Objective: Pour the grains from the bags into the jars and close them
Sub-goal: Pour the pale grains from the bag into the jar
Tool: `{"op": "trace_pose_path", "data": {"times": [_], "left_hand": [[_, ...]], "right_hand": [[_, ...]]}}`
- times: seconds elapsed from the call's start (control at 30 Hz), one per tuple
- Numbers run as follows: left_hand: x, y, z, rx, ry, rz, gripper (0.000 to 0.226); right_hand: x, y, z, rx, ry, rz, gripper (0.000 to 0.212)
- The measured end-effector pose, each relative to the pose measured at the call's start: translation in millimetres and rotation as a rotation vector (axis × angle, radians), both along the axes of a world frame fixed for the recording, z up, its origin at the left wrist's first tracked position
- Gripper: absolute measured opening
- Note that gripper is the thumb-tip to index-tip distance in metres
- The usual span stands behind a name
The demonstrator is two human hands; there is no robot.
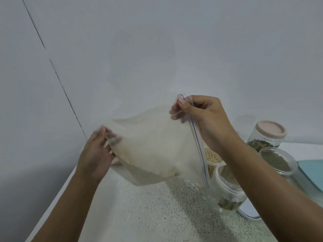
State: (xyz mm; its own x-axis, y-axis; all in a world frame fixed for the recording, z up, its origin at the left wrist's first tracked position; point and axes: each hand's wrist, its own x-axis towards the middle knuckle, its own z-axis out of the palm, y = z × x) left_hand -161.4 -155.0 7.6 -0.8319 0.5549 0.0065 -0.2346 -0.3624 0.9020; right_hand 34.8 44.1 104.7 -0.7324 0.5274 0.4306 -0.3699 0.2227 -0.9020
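Observation:
A clear zip bag (153, 142) with pale grains in it hangs tilted above the speckled counter (157, 212). My right hand (206, 119) pinches its blue zip edge at the top right corner. My left hand (96, 156) grips the bag's bottom left corner. The zip mouth runs down toward an open clear jar (227, 191) at the front, which holds a little dark material at its bottom. Behind the bag's edge stands an open jar of round beige beans (212, 157). An open jar of greenish grains (277, 161) stands to the right. A jar with a pink lid (267, 135) is shut.
A grey wall rises right behind the counter, with a dark seam on the left. A white lid (248, 213) lies by the front jar. A light blue flat object (312, 173) lies at the far right. The counter's left edge runs diagonally.

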Motion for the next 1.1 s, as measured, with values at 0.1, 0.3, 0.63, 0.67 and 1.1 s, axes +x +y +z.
{"op": "trace_pose_path", "data": {"times": [0.1,0.3,0.63,0.67,1.1], "left_hand": [[-7,4,23,0.03,0.024,0.024,0.028],[-13,26,75,0.14,0.038,0.058,0.037],[-14,45,132,0.166,0.086,-0.005,0.042],[-13,48,135,0.155,0.092,-0.01,0.041],[1,73,168,0.076,0.177,-0.124,0.042]], "right_hand": [[1,2,10,-0.039,0.035,0.002,0.023],[9,10,34,-0.1,0.08,-0.02,0.023],[27,18,77,-0.068,0.145,-0.027,0.023],[28,19,79,-0.071,0.15,-0.035,0.023],[60,27,88,-0.127,0.232,-0.095,0.023]]}}
